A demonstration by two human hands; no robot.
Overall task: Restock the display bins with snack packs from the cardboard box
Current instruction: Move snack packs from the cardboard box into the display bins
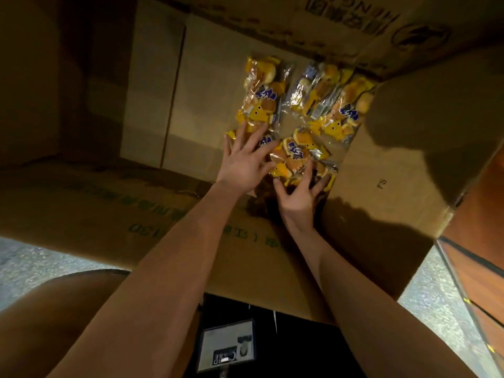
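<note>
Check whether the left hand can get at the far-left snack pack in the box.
Probably yes. The left hand has its spread fingers touching the near end of the far-left snack pack. Nothing lies on top of it, and the right hand is on a nearer pack off to the side.

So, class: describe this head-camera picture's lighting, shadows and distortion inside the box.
Head view: dim, warm light inside the cardboard box; glare glints on the snack packs; a dark shadow lies on the box's right wall and beneath the right hand; the wide-angle lens bows the box edges and stretches both forearms; pack print is soft.
</note>
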